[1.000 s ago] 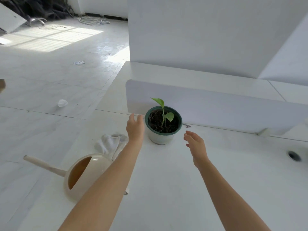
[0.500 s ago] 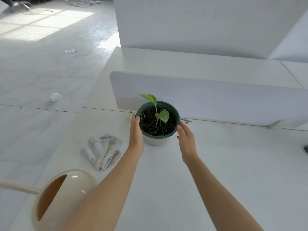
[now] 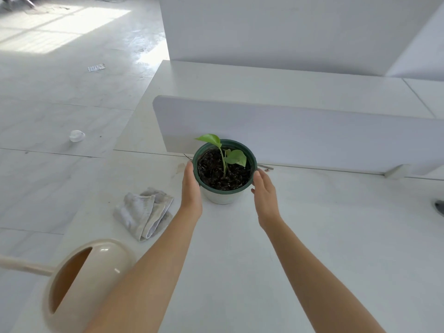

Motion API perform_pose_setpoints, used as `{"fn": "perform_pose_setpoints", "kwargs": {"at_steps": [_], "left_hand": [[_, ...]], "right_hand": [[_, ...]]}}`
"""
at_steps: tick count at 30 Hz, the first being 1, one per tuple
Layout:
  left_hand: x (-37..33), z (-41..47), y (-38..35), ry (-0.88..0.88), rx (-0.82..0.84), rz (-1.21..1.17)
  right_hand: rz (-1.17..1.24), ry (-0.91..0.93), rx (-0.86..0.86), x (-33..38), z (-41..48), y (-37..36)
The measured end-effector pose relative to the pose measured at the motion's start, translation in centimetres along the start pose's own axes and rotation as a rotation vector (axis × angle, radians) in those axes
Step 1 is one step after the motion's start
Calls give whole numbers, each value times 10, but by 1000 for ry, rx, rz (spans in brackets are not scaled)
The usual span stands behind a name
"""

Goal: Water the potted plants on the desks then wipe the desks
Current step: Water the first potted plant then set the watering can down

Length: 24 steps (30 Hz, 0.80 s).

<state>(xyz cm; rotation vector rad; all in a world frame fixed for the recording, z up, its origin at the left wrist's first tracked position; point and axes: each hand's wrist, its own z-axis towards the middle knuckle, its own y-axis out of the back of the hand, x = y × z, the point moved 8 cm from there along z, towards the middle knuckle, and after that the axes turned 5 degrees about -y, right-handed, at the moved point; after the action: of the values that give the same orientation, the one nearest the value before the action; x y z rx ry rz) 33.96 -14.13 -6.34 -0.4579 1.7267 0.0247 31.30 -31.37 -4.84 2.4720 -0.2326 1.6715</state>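
Nearest: cream watering can [image 3: 91, 280] on the desk [image 3: 324, 248] at the near-left corner, spout pointing left off the edge, nobody holding it. Fill level can't be judged.

Crumpled grey-white cloth [image 3: 144, 211] lies beyond it, just left of the person's left forearm, untouched.

Left hand [image 3: 191, 188] lies flat against the left side of the potted plant [image 3: 224, 174]. Right hand [image 3: 265, 195] has its fingertips at the right rim. Fingers on both look straight, bracketing the pot rather than wrapped round it. Can't tell whether the pot is lifted.

Pot is green-rimmed with a white body and dark soil, and sits close to the white divider panel [image 3: 300, 135].

Step, as a judgement: positioning or steadying the pot ahead of watering; wiping not started. Next move needs one hand freed to fetch the can from near-left, then a low pour onto the soil, clear of the leaves.

No brand, label or writing legible; the small patterned sheet [image 3: 96, 67] on the floor is too small to read.
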Motion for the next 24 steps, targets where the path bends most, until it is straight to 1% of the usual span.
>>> {"fn": "perform_pose_setpoints", "kwargs": {"at_steps": [3, 5, 8, 12, 14, 17, 20, 22, 24], "left_hand": [[11, -7, -3, 3, 41, 34], [20, -13, -1, 39, 42, 34], [20, -24, 3, 61, -13, 28], [-9, -57, 23, 61, -143, 16], [-34, -81, 41, -1, -140, -2], [-74, -121, 89, -169, -157, 60], [-106, -159, 159, -368, -277, 170], [-111, -174, 209, -398, -423, 169], [-101, -182, 254, -359, -590, 174]], "right_hand": [[-22, -36, 17, -1, 5, 2], [-55, -60, 67, 0, 6, -1], [-113, -81, 136, 4, -1, -5], [-93, -74, 29, 0, -31, 3], [-141, -89, 9, -16, -55, -2], [-293, -148, 90, -47, -93, -25], [-387, -117, 213, -58, -127, -55], [-410, -78, 274, -58, -145, -75], [-444, -63, 336, -62, -161, -94]]}}
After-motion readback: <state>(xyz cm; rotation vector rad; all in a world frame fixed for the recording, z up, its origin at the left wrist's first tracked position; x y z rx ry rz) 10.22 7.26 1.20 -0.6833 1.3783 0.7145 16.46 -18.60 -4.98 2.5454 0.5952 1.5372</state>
